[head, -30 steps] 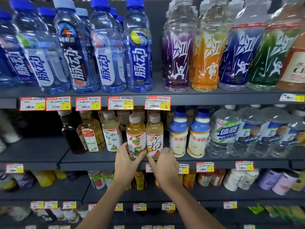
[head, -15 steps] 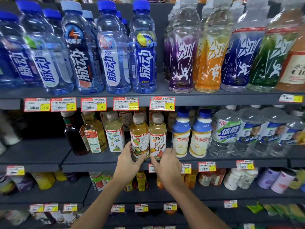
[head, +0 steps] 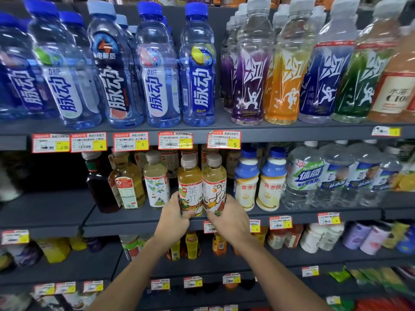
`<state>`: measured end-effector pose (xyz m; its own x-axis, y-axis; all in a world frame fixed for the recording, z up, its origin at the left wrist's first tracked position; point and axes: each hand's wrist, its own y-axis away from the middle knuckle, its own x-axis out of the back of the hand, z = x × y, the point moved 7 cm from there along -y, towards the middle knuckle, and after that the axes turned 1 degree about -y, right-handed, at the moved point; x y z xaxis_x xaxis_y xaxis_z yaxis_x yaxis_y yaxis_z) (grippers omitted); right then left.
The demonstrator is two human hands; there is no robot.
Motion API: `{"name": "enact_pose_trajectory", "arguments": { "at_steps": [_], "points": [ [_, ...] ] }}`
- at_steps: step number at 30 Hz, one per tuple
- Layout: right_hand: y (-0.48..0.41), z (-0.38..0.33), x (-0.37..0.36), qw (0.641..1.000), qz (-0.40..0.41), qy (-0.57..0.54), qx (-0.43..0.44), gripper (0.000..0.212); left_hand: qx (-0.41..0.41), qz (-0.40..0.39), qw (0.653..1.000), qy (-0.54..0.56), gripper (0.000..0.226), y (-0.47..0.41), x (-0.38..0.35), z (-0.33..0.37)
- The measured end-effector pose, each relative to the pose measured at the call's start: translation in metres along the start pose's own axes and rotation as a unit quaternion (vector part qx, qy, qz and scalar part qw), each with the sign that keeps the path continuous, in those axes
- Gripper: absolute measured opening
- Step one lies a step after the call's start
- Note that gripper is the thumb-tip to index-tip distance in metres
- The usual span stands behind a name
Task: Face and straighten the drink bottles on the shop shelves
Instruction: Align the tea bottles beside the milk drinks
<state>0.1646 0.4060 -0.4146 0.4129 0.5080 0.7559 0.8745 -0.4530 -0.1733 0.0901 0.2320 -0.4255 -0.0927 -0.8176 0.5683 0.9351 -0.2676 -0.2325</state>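
left hand wraps tea bottle base | right hand wraps twin bottle base | pair touching, upright at shelf front edge | low grips likely for turning labels outward

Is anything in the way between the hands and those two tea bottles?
Nothing visible. The left hand grips the left tea bottle and the right hand the right tea bottle, both at the front edge of the shelf.

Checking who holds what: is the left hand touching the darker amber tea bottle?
Touching. The head view shows the left hand wrapped round the base of the amber tea bottle, its thumb lying across the front.
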Motion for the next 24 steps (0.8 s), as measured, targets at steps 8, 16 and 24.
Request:
{"name": "enact_pose_trajectory", "arguments": {
  "at_steps": [8, 16, 24],
  "points": [
    [0.002, -0.003, -0.007, 0.998, 0.023, -0.053, -0.01, 0.055, 0.003, -0.001, 1.0, -0.008, 0.058, -0.002, -0.001, -0.001],
    [-0.006, 0.004, -0.008, 0.993, -0.077, -0.086, 0.0, 0.04, 0.004, -0.001, 1.0, -0.015, 0.055, -0.002, -0.002, 0.0],
    [0.022, 0.014, 0.0, 0.993, 0.087, -0.073, 0.008, 0.034, -0.016, 0.017, 1.0, -0.013, 0.053, 0.009, 0.0, 0.002]
  ]
}}
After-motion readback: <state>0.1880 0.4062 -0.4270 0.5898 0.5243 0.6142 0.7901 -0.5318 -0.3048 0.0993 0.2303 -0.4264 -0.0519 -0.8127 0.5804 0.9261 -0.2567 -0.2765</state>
